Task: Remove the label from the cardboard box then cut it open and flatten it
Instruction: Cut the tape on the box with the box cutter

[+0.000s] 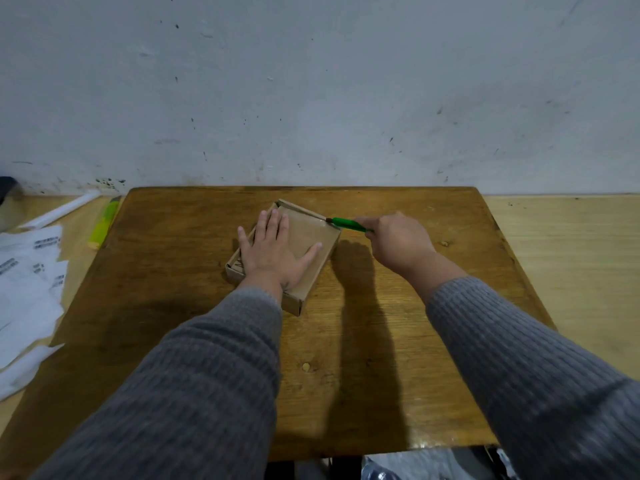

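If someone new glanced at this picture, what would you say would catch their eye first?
Probably the left hand pressed flat on the cardboard box in the middle of the wooden table. Next, the right hand holding a bright green knife to the box's far right corner. Off the table's left edge lie white printed papers and a yellow-green object.

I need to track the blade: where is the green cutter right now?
In the head view, the green cutter is in the right hand, right of centre, its tip at the cardboard box's far right corner.
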A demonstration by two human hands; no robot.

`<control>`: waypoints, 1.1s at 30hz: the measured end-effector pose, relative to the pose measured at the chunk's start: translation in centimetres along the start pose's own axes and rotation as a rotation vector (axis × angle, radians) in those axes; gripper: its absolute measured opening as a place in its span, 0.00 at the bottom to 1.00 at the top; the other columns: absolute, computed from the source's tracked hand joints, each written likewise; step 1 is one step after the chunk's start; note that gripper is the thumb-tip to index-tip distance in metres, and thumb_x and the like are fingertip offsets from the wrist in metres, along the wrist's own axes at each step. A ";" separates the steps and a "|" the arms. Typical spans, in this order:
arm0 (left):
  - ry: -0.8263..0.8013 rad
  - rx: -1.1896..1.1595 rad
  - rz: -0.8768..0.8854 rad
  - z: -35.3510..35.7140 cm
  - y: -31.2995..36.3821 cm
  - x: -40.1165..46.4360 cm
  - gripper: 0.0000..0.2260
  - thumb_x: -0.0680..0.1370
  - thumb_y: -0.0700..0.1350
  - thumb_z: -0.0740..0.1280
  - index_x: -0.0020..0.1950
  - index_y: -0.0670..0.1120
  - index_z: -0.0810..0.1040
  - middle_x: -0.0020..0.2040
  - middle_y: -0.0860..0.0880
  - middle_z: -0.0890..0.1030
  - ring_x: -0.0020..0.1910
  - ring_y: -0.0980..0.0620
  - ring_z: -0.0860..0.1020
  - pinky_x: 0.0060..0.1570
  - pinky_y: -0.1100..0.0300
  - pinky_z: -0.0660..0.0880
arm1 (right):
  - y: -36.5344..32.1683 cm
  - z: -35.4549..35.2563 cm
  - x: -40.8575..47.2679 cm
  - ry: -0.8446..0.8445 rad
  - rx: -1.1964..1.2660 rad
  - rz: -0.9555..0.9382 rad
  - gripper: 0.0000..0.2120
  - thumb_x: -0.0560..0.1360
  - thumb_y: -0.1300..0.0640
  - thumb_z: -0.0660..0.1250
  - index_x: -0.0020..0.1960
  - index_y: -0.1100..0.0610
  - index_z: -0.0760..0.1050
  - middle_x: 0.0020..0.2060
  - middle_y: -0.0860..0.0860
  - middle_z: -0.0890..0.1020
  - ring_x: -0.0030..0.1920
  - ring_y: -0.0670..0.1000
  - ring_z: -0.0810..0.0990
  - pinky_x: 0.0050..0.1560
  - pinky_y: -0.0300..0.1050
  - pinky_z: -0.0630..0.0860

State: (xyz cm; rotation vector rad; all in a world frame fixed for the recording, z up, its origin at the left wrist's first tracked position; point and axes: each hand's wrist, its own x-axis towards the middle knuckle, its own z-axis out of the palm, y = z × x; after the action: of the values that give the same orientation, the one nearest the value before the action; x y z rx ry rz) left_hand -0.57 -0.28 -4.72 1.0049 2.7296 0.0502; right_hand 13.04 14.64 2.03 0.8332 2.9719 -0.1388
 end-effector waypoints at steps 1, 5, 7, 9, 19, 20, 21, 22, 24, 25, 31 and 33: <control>0.000 0.000 -0.002 0.0 0.0 0.0 0.44 0.72 0.75 0.43 0.79 0.48 0.40 0.80 0.50 0.40 0.78 0.50 0.37 0.73 0.38 0.39 | 0.1 0.0 -0.1 0.002 -0.002 -0.002 0.21 0.81 0.57 0.55 0.72 0.44 0.64 0.44 0.53 0.80 0.35 0.51 0.74 0.33 0.46 0.72; 0.010 0.005 -0.011 0.0 -0.1 0.0 0.44 0.72 0.75 0.42 0.79 0.49 0.40 0.80 0.51 0.40 0.78 0.50 0.37 0.73 0.38 0.38 | 1.5 -0.1 -0.7 0.005 -0.020 0.020 0.20 0.81 0.56 0.56 0.72 0.44 0.65 0.43 0.51 0.80 0.34 0.50 0.76 0.28 0.41 0.69; 0.010 -0.003 -0.005 0.1 -0.1 0.0 0.44 0.72 0.75 0.42 0.79 0.48 0.41 0.80 0.50 0.40 0.78 0.50 0.37 0.73 0.38 0.39 | 2.1 0.1 -1.0 -0.014 -0.016 0.036 0.20 0.81 0.56 0.56 0.71 0.42 0.65 0.43 0.51 0.81 0.33 0.49 0.75 0.27 0.40 0.68; 0.016 -0.004 -0.002 0.1 -0.1 0.0 0.44 0.72 0.75 0.42 0.79 0.48 0.41 0.80 0.50 0.40 0.78 0.50 0.37 0.74 0.38 0.40 | 2.4 0.3 -1.4 -0.008 0.004 0.041 0.20 0.81 0.55 0.56 0.71 0.42 0.66 0.42 0.51 0.80 0.33 0.49 0.74 0.28 0.40 0.67; 0.037 -0.148 -0.121 -0.3 5.2 1.7 0.39 0.78 0.68 0.46 0.79 0.45 0.40 0.79 0.47 0.37 0.78 0.47 0.38 0.74 0.40 0.40 | -0.7 3.5 0.6 0.160 0.872 0.411 0.19 0.78 0.60 0.62 0.69 0.52 0.70 0.59 0.54 0.81 0.54 0.53 0.81 0.55 0.53 0.79; 0.028 -0.176 -0.120 -0.4 5.8 2.1 0.38 0.78 0.67 0.47 0.79 0.45 0.40 0.79 0.46 0.37 0.78 0.48 0.38 0.75 0.41 0.41 | -1.2 3.8 0.9 0.173 0.920 0.440 0.19 0.78 0.59 0.63 0.69 0.52 0.71 0.60 0.54 0.80 0.56 0.53 0.80 0.57 0.51 0.78; 0.017 -0.196 -0.111 -0.6 6.3 2.6 0.37 0.79 0.65 0.48 0.79 0.45 0.41 0.79 0.46 0.37 0.78 0.48 0.39 0.75 0.42 0.42 | -1.5 4.1 1.3 0.181 0.930 0.454 0.19 0.78 0.59 0.64 0.69 0.52 0.71 0.61 0.54 0.79 0.58 0.54 0.79 0.58 0.49 0.77; 0.006 -0.203 -0.094 -0.7 6.6 3.1 0.36 0.79 0.64 0.50 0.79 0.45 0.42 0.79 0.46 0.38 0.78 0.47 0.40 0.75 0.43 0.44 | -1.6 4.3 1.6 0.187 0.916 0.459 0.19 0.77 0.59 0.65 0.68 0.53 0.72 0.62 0.53 0.79 0.60 0.54 0.78 0.59 0.46 0.75; -0.006 -0.183 -0.039 -0.8 6.5 3.8 0.37 0.79 0.64 0.52 0.79 0.45 0.44 0.80 0.46 0.40 0.78 0.47 0.41 0.76 0.45 0.47 | -1.5 4.6 2.5 0.203 0.876 0.465 0.19 0.77 0.59 0.65 0.68 0.53 0.73 0.62 0.53 0.79 0.61 0.53 0.77 0.58 0.42 0.73; -0.010 -0.164 -0.003 -0.8 6.2 4.0 0.37 0.79 0.65 0.52 0.79 0.45 0.44 0.80 0.46 0.40 0.78 0.47 0.41 0.76 0.46 0.47 | -1.3 4.7 3.0 0.210 0.856 0.465 0.19 0.77 0.59 0.65 0.67 0.53 0.73 0.62 0.53 0.79 0.61 0.54 0.78 0.58 0.42 0.73; -0.064 -0.011 0.268 -1.3 2.2 4.0 0.34 0.77 0.69 0.45 0.79 0.57 0.43 0.79 0.52 0.38 0.78 0.51 0.39 0.76 0.44 0.43 | 0.6 4.5 6.1 0.160 0.800 0.403 0.20 0.77 0.58 0.64 0.68 0.48 0.72 0.62 0.54 0.79 0.62 0.55 0.77 0.62 0.46 0.72; -0.072 -0.007 0.317 -1.6 1.0 3.7 0.34 0.74 0.72 0.39 0.78 0.61 0.43 0.79 0.53 0.38 0.78 0.52 0.38 0.76 0.43 0.43 | 1.2 4.1 6.9 0.119 0.808 0.345 0.20 0.77 0.58 0.64 0.68 0.49 0.71 0.63 0.52 0.78 0.63 0.54 0.75 0.63 0.43 0.70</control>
State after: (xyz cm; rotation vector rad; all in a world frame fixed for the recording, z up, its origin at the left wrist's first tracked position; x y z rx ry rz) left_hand -3.00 2.89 -3.85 1.3981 2.4796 0.0755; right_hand 7.89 18.78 -2.70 1.4295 2.7711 -1.3612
